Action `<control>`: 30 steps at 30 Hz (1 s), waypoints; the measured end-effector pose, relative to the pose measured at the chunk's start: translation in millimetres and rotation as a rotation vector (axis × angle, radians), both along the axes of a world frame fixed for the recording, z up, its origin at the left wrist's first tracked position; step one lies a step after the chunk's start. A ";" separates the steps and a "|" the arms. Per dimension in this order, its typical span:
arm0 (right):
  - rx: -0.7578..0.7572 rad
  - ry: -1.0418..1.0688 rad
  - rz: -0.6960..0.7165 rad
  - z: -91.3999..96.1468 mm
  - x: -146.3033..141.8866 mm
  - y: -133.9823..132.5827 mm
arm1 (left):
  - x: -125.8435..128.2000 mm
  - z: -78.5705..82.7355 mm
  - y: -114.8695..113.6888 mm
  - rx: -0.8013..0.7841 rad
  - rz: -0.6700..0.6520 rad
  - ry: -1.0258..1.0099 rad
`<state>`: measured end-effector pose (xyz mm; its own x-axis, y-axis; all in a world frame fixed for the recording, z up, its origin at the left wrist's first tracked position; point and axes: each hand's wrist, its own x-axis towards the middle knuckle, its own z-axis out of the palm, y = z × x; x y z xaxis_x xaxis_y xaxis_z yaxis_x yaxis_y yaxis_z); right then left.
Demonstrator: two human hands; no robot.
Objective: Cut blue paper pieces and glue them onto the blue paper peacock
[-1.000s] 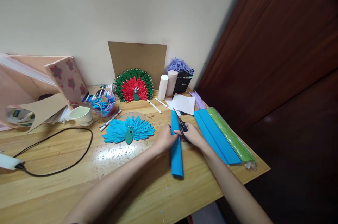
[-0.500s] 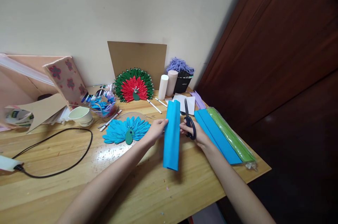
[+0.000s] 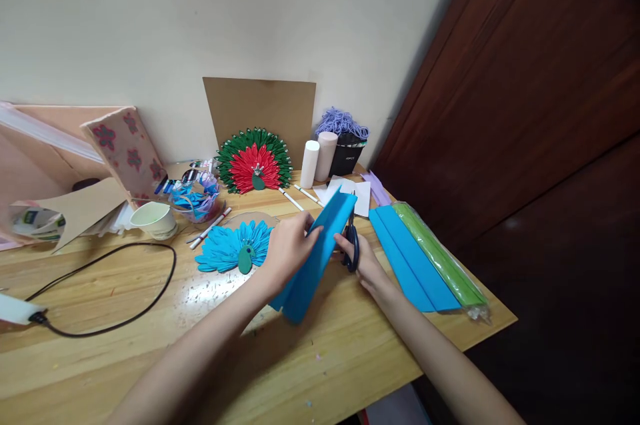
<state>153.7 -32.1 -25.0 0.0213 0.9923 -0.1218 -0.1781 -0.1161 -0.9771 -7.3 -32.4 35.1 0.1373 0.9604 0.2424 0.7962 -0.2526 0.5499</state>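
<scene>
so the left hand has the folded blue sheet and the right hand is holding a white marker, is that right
Not quite: the right hand is holding dark-handled scissors, not a white marker, as the head view shows. The left hand does have the folded blue sheet.

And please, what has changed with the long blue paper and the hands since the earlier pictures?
The long creased blue paper has tilted, lower end leftward, upper end rightward. The left hand still holds it, the right hand the dark-handled scissors. The blue-feathered peacock figure stayed put.
</scene>
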 end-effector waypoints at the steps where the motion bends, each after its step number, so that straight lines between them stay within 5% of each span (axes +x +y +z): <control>1: -0.004 0.000 -0.032 0.1 0.5 0.8 | -0.8 -0.5 1.5 0.002 -0.005 -0.033; 11: -0.025 0.072 -0.151 -4.3 15.1 16.8 | -11.3 -6.7 18.0 -0.065 0.002 -0.247; 15: 0.013 -0.352 -0.092 -3.2 31.9 19.3 | -17.3 -2.6 19.5 -0.044 0.008 -0.185; 20: 0.012 -1.344 -0.102 -3.9 50.2 11.9 | -28.7 10.9 15.9 -0.063 -0.011 -0.160; 22: -0.031 -1.521 -0.043 -5.1 54.1 9.3 | -33.3 16.3 11.6 -0.071 0.015 -0.113; 27: 0.065 -1.609 -0.024 -5.9 55.5 7.8 | -43.0 23.1 -6.8 -0.166 0.010 0.018; 30: 0.294 -1.339 -0.016 -1.7 40.8 5.8 | -50.0 22.8 -21.4 -0.265 -0.089 -0.032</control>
